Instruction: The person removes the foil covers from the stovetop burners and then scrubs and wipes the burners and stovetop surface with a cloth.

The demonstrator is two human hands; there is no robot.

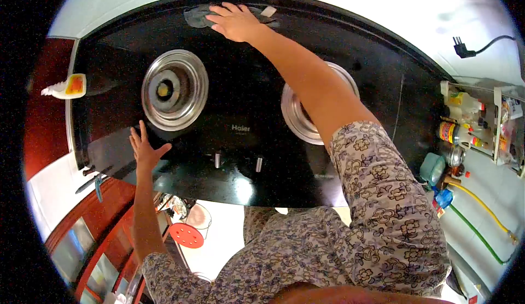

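My right hand [234,23] lies with spread fingers on a dark grey cloth [198,16] at the back edge of the black glass stovetop [235,85]. Close to its fingers, a small whitish piece [268,11] rests on the cloth. My left hand [146,148] is spread on or just over the stovetop, in front of the left burner [175,89], and holds nothing. My right forearm reaches across the right burner [295,115] and hides part of it.
Two metal knobs [217,161] stand near the front edge. A rack [496,123] with bottles is at the right, with yellow and green hoses [481,200] below. A black plug [464,48] hangs behind. A white packet [74,87] sits at the left edge.
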